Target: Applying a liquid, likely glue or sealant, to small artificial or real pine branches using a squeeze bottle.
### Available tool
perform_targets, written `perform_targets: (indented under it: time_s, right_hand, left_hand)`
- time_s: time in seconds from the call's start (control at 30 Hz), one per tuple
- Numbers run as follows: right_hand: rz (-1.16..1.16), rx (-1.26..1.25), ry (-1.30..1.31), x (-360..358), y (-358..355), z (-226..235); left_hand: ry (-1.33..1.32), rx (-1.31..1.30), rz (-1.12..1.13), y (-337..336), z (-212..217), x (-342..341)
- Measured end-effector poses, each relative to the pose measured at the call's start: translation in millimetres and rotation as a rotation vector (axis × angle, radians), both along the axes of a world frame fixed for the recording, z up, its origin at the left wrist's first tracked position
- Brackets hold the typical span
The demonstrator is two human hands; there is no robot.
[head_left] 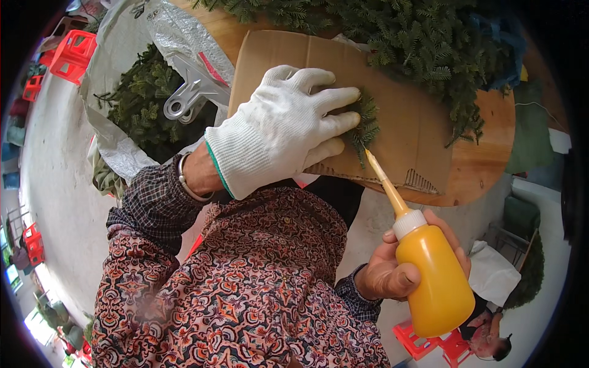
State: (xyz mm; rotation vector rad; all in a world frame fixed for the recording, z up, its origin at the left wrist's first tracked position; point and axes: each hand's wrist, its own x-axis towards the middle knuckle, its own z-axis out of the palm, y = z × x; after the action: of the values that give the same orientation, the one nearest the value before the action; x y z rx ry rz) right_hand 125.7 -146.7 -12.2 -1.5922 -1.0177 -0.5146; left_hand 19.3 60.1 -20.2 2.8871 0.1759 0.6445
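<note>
My left hand [288,116], in a white knit glove with a green cuff edge, lies palm down with fingers stretched and apart over a brown cardboard sheet [408,129]. Its fingertips touch a small green fir sprig [368,119] on the cardboard; part of the sprig is hidden under them. In my bare right hand [389,276] is a yellow squeeze bottle [435,282] with a white collar. The bottle tilts up and left, and the tip of its long tapered nozzle [385,181] meets the lower end of the sprig.
A wooden round table [485,165] carries the cardboard and a heap of fir branches [417,43]. Left of it, a white sack [113,61] holds more greenery [141,104], with a large metal clip [187,92] at its edge. Red stools [72,56] and another person [491,334] are farther off.
</note>
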Motion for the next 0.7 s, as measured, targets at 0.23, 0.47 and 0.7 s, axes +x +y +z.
perform_targets:
  time_s: [0.23,0.47,0.7]
  right_hand:
    - [0.032,-0.156,-0.043,1.6,-16.7,2.0]
    - [-0.024,-0.069,-0.017,-3.1,-14.8,-6.6]
    - [0.000,0.128,0.027,2.6,-6.1,-15.0]
  left_hand:
    - [-0.013,0.006,0.005,0.1,-1.1,-0.4]
    - [-0.020,0.026,0.000,0.1,-0.5,0.2]
    - [-0.026,0.039,-0.004,1.1,-0.7,1.0]
